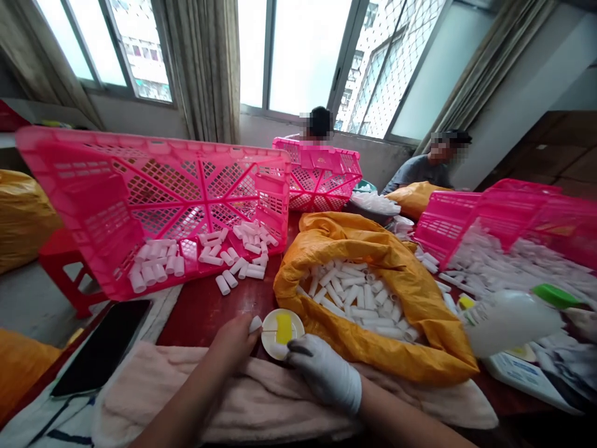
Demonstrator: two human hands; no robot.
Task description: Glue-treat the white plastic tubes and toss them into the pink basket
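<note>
While my left hand (236, 338) pinches one white tube (255, 323) beside the dish (298, 324), my gloved right hand (325, 371) pinches another tube (280, 351) over its near edge; a light, steady hold suits both.

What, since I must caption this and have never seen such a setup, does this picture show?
There is no machine here: these are a person's own hands, seen from a camera worn on the head, looking forward and down. The bare left hand holds a white tube. The gloved right hand is at a small dish with a yellow pad; its grip seems to be on another tube. Around them on the red table are a pink towel, a smartphone, an orange sack of tubes and a pink crate on its side.
</note>
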